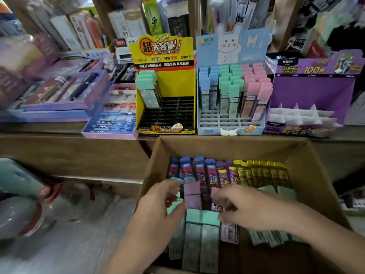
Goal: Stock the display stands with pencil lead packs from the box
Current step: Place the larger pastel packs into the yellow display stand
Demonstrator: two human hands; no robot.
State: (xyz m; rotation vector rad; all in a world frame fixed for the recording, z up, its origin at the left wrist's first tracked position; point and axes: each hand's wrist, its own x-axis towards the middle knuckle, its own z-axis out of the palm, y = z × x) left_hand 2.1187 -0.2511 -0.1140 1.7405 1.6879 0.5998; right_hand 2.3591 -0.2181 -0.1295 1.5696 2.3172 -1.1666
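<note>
- Cardboard box (227, 149) sits low in front of the wooden shelf (69, 135), just below the stands. Top open, packs inside.
- Both hands are inside the box, mid-area, either side of a mint pack pair (202, 234).
- Mint pack pair: 2 packs side by side, touching, lying lengthwise w/ caps toward the shelf.
- L hand (158, 202): fingers curled over a lilac pack (192, 194), thumb just beside the pair's left cap edge. Motion blur, so can't tell if it grips anything.
- R hand (252, 208): fingers curled down, fingertips (220, 218) at the pair's right cap corner. Pinch vs plain contact: can't tell.
- Box back row, packs leaning upright, L to R: blue-cap packs (189, 171), purple packs (225, 173), yellow packs (262, 173).
- More mint packs (284, 191) on the box's right side, partly behind the R forearm.
- Yellow stand (166, 52) on the shelf behind the box's left rear corner. A few mint-cap packs (148, 86) stand in its left rear column; black grid insert (169, 113) in front of them.
- Blue stand (231, 46), bunny header, just right of the yellow one. Upright packs in its rear rows, L to R: blue (205, 82), green (229, 82), pink (254, 82). White grid shows in front.
- Purple stand (314, 84) right of the blue one, w/ white divider insert (296, 115).
- Lilac pen tray (110, 133) against the yellow stand's left side.
</note>
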